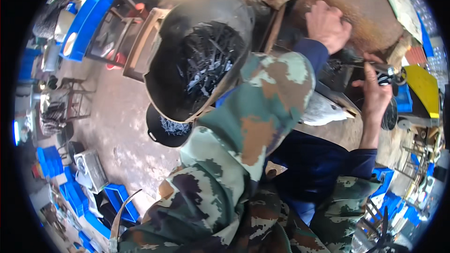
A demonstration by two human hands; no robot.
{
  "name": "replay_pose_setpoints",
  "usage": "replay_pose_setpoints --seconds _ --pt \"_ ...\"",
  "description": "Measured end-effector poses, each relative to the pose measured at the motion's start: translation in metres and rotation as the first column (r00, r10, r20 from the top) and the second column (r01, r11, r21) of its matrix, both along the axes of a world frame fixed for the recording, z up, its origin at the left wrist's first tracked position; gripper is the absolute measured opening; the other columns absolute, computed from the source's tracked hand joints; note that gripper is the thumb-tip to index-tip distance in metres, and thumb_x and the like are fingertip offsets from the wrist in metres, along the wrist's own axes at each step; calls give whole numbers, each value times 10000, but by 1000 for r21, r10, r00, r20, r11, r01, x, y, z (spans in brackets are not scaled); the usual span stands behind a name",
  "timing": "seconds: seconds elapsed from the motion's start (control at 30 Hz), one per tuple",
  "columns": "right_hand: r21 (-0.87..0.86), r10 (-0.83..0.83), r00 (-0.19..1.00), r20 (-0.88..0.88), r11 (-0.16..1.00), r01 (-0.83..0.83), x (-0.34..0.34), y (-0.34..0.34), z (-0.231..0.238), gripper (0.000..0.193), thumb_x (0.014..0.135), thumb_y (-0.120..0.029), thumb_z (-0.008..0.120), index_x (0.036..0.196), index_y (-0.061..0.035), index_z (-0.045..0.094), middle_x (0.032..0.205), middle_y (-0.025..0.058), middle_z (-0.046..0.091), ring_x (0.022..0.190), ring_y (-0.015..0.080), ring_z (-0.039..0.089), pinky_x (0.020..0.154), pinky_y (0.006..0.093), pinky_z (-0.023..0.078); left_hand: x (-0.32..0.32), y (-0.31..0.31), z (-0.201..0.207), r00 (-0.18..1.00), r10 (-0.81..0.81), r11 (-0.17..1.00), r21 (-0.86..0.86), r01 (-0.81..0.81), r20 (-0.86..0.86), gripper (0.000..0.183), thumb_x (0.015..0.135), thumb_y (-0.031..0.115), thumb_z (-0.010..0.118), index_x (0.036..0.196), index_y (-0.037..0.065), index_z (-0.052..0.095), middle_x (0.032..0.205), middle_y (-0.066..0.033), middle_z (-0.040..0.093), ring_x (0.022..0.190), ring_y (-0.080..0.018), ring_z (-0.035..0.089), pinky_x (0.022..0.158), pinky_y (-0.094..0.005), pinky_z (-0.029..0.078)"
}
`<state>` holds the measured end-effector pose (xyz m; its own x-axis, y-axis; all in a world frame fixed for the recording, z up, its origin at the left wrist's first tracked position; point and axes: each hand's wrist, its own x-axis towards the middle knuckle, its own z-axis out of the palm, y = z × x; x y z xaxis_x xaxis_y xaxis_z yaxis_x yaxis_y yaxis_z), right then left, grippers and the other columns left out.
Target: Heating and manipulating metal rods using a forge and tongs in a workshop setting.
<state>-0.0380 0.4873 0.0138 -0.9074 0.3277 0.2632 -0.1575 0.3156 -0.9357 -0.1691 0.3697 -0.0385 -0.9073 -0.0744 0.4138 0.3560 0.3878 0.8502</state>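
My left hand (328,26), in a dark blue cuff, rests back-up against a brown, rust-dusted sheet (370,4) at the upper right. Its fingers are bent, with their tips facing away from me, so what they grip, if anything, is hidden. Lower and to the right, my right hand (375,91) has its thumb raised and its fingers curled beside a shiny metal fitting (388,71). A dark bar runs left from that fitting, below the sheet. Between the hands lies a dark, shadowed work area whose details I cannot make out.
A large black tub (157,79) with dark metal strips stands left of my arm. Beneath it sits a smaller black pan (157,133) of silvery scraps. A whitish bag (323,110) lies below the work area. Blue bins (86,26) and a yellow panel (422,91) stand farther out.
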Motion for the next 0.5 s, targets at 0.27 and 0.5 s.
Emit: replay_pose_setpoints --seconds 0.27,0.5 --pt "66 -175 984 18 983 173 -93 27 -4 329 847 -245 774 993 35 679 569 -39 438 497 67 435 484 263 521 4 -9 6 993 -55 997 53 49 106 267 773 267 655 931 63 722 1087 -167 558 1076 -325 505 932 -441 406" --pt "97 -198 976 96 977 189 -139 50 1 295 936 -252 666 1047 19 700 534 -61 361 458 60 348 496 256 446 2 0 11 982 -139 977 179 115 131 213 765 211 662 883 38 699 1072 -161 536 1051 -319 509 907 -437 408"
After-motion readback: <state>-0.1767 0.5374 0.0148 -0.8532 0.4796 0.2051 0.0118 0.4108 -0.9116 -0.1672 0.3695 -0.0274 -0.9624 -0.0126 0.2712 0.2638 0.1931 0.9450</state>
